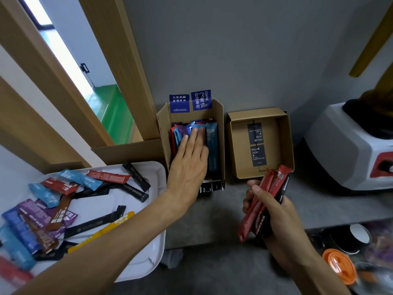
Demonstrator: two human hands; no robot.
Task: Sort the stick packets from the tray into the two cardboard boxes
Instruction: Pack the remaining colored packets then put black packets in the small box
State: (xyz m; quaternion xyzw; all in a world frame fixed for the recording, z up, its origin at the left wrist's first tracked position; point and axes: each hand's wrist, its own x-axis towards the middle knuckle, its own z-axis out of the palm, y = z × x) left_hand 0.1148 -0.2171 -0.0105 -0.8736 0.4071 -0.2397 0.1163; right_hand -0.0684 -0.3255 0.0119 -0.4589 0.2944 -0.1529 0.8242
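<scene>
A white tray [156,209] at the lower left holds several stick packets [63,201] in blue, red, purple, brown, black and yellow. The left cardboard box [164,133] carries blue labels and stands full of upright packets [212,143]. My left hand [189,165] reaches into it with straight fingers pressing flat on those packets. The right cardboard box [242,158] is shallow, with two dark labels on its floor and no packets inside. Just in front of it my right hand [274,216] grips a bundle of red and black stick packets [261,205].
A white and red appliance [348,145] stands to the right of the boxes. Black cups [348,237] and an orange lid [338,267] sit at the lower right. A grey wall rises behind the boxes, and a wooden door frame [119,67] stands at the left.
</scene>
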